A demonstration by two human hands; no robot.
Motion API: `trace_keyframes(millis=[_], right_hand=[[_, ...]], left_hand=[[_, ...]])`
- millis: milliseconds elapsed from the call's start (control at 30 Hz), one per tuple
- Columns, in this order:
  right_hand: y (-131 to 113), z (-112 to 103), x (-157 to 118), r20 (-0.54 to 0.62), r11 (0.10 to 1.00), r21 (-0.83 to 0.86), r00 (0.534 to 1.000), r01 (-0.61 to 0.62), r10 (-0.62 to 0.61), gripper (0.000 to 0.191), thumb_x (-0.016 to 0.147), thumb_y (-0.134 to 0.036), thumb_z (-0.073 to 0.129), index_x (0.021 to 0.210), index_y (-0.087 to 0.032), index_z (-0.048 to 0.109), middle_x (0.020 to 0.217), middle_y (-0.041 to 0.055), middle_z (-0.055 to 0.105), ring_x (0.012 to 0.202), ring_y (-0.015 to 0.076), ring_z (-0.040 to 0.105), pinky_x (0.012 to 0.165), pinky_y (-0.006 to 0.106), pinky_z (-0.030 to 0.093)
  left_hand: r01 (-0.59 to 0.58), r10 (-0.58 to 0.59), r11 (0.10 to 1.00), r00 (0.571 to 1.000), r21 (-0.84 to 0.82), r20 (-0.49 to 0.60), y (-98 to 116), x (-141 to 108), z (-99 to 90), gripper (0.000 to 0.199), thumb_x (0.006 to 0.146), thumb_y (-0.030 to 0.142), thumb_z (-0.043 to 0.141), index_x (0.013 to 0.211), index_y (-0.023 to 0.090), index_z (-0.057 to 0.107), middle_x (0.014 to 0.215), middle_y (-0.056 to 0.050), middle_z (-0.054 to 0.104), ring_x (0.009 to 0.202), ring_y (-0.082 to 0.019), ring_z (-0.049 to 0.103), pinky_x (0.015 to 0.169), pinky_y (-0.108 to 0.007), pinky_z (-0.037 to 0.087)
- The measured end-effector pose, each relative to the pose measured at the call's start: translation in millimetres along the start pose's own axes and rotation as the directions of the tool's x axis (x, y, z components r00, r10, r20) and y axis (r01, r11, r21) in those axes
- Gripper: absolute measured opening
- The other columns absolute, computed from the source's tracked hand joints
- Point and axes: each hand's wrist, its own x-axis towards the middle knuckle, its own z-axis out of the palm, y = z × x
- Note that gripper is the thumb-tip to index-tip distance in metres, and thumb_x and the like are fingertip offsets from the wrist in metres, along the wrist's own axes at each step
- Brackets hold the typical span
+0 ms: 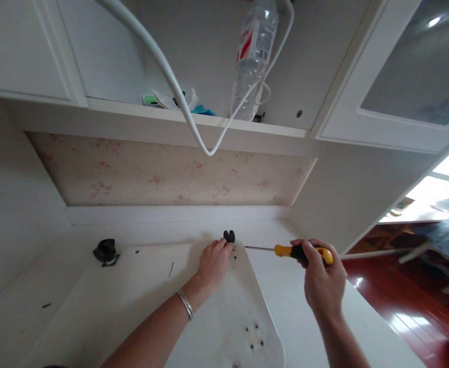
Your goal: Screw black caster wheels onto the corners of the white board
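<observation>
My right hand (324, 276) is closed around the handle of a yellow-and-black screwdriver (284, 250). Its thin shaft points left, with the tip close to the board's far right corner. At that corner, my left hand (216, 263) has its fingers closed on a small black caster (229, 236); the fingers hide part of it. Beneath the left hand lies a white board (209, 317) with rounded corners. Several dark screw holes show along its right side. Another black caster (105, 251) stands at the board's far left.
Above, a white cabinet shelf (194, 118) holds a clear plastic bottle (251, 66) and small items. A white cable (171, 76) hangs down in front of it. Side panels close in the surface left and right. At right are a red-brown floor (393, 296) and a bright window.
</observation>
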Motion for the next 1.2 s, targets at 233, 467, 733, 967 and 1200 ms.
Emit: trace_keyframes(millis=[233,467,733,967,1200], right_hand=[[-1,3,4,0.021,1.0,-0.013,1.0,-0.006,0.006,0.03,0.08,-0.048,0.068,0.087,-0.02,0.062,0.084,0.0061,0.07,0.08,0.0205,0.062,0.062,0.03,0.048],[-2,8,0,0.117,0.999,-0.048,0.993,0.016,-0.01,0.027,0.081,-0.047,0.067,0.085,-0.021,0.063,0.083,0.0047,0.071,0.077,0.019,0.061,0.061,0.028,0.047],[2,20,2,0.23,0.998,-0.063,0.973,0.019,-0.004,0.029,0.081,-0.048,0.066,0.086,-0.02,0.062,0.08,0.0051,0.072,0.075,0.0203,0.064,0.059,0.028,0.047],[3,29,7,0.296,0.995,-0.098,0.955,0.031,-0.001,0.027,0.081,-0.047,0.064,0.085,-0.021,0.062,0.079,0.0048,0.073,0.074,0.0202,0.064,0.063,0.03,0.048],[2,35,9,0.336,0.993,-0.108,0.942,0.051,-0.012,0.026,0.082,-0.047,0.063,0.085,-0.021,0.061,0.08,0.0053,0.073,0.075,0.0213,0.066,0.063,0.031,0.047]], left_hand=[[-0.028,0.028,1.0,0.999,0.001,0.039,-4,6,4.5,0.028,0.095,0.013,0.044,0.105,0.019,0.069,0.109,-0.01,0.069,0.098,-0.02,0.063,0.087,-0.032,0.05],[-0.104,0.103,0.995,0.993,0.008,0.058,-2,-4,10.5,0.028,0.093,0.01,0.047,0.107,0.016,0.07,0.107,-0.01,0.072,0.098,-0.022,0.064,0.087,-0.035,0.049],[-0.116,0.114,0.993,0.992,0.035,0.047,-2,-10,3.6,0.026,0.094,0.015,0.048,0.094,0.02,0.073,0.097,-0.009,0.074,0.098,-0.024,0.062,0.088,-0.039,0.041],[-0.121,0.12,0.992,0.992,0.031,0.035,-1,-12,4.4,0.024,0.093,0.014,0.05,0.092,0.018,0.073,0.095,-0.01,0.074,0.096,-0.025,0.062,0.085,-0.04,0.039],[-0.119,0.118,0.992,0.992,0.03,0.039,-2,-11,5.1,0.024,0.092,0.014,0.05,0.092,0.018,0.074,0.096,-0.01,0.074,0.096,-0.025,0.063,0.085,-0.04,0.039]])
